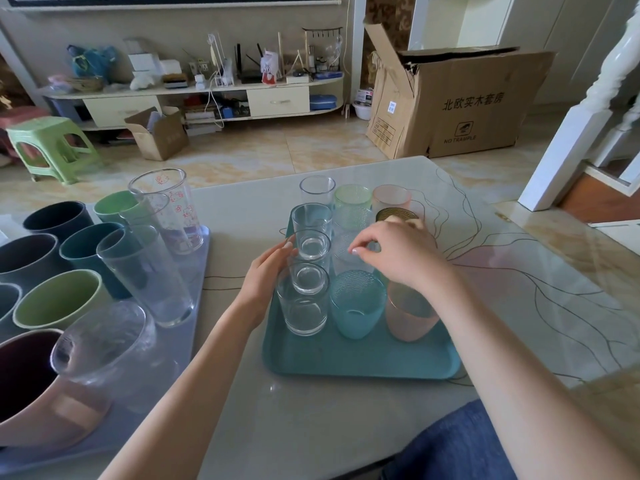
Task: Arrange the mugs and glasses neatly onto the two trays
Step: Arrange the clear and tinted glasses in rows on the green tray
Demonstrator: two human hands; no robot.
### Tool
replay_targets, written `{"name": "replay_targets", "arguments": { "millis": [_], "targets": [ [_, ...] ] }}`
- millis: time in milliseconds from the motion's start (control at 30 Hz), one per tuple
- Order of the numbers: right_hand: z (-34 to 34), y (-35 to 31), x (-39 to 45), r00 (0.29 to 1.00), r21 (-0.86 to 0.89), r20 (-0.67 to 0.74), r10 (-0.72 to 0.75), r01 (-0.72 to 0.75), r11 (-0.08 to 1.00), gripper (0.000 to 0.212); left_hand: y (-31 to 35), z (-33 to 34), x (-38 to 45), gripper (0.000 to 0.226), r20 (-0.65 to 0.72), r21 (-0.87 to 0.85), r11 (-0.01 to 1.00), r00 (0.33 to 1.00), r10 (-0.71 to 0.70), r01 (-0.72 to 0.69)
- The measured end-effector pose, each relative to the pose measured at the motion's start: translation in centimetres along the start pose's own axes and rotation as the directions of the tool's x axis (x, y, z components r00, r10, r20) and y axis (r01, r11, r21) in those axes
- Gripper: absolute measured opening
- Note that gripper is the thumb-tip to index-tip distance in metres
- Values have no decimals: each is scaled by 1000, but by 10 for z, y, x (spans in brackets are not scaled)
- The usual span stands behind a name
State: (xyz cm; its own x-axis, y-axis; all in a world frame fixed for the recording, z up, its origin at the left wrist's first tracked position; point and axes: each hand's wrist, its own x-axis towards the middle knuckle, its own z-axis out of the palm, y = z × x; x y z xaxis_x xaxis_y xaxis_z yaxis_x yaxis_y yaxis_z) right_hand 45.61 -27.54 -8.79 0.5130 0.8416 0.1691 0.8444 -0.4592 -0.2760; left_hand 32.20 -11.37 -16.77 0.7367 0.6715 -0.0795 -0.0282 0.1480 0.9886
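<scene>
- A textured clear glass (349, 252) stands mid-row on the teal tray (360, 358), among clear, green, blue and pink glasses.
- The right hand (398, 252) hovers over it, fingertips curled; whether it actually holds the rim, I cannot tell.
- The left hand (266, 271) rests relaxed against the clear tumblers (306, 296), steadying them.
- Likely final nudging into line; the next move needs gentle, square alignment.
- Mugs fill the grey tray (194, 299).

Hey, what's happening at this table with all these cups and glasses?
A person is arranging glasses in rows on a teal tray. Their left hand rests against the side of a column of clear glasses, and their right hand reaches over the coloured glasses, fingers pinching at a clear textured glass. A second, lilac tray to the left already holds mugs and tall glasses.
</scene>
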Motion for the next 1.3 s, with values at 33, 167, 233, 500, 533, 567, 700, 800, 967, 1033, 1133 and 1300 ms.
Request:
{"name": "replay_targets", "arguments": {
  "millis": [33, 167, 233, 500, 533, 567, 700, 800, 967, 1033, 1133, 1300],
  "targets": [
    [2, -2, 0, 999, -26, 31, 5, -4, 1000, 19, 0, 0, 0, 35, 1, -4, 1000, 1000, 6, -6],
    [8, -1, 2, 995, -11, 98, 25, -24, 1000, 15, -2, 0, -1, 32, 0, -5, 1000, 1000, 30, -30],
    [8, 1, 5, 996, -2, 89, 23, -23, 1000, 15, -4, 0, -3, 28, 0, 3, 999, 999, 44, -44],
    [18, 6, 32, 994, -42, -103, 40, -44, 998, 27, -3, -1, -2, 33, -11, 32, 999, 999, 42, -41],
    [20, 7, 39, 995, -57, -85, 52, -57, 997, 27, -3, -1, -3, 37, -8, 38, 999, 999, 39, -38],
    [23, 9, 46, 996, -71, -72, 60, -65, 995, 27, -3, 0, -4, 40, -5, 39, 999, 999, 37, -37],
    [30, 10, 59, 997, -100, -45, 70, -74, 992, 26, -4, -1, -3, 46, 15, 25, 999, 999, 31, -31],
    [33, 14, 61, 997, -94, -61, 57, -63, 994, 25, -5, -2, -3, 44, 12, 13, 999, 999, 33, -33],
    [32, 14, 61, 998, -100, -53, 33, -38, 994, 25, -4, -1, -2, 38, 6, 4, 999, 999, 41, -41],
    [32, 15, 60, 996, -24, -85, 18, -20, 1000, 25, -3, -2, 1, 28, -1, 14, 999, 999, 39, -39],
    [18, 28, 56, 910, 286, -375, 179, -70, 956, 25, 0, -1, 8, 21, -34, 1, 1000, 999, 13, -13],
    [11, 65, 43, 804, 510, -207, 558, -398, 763, 37, 8, -1, 31, 53, -11, -9, 999, 999, -40, 40]
  ]
}}
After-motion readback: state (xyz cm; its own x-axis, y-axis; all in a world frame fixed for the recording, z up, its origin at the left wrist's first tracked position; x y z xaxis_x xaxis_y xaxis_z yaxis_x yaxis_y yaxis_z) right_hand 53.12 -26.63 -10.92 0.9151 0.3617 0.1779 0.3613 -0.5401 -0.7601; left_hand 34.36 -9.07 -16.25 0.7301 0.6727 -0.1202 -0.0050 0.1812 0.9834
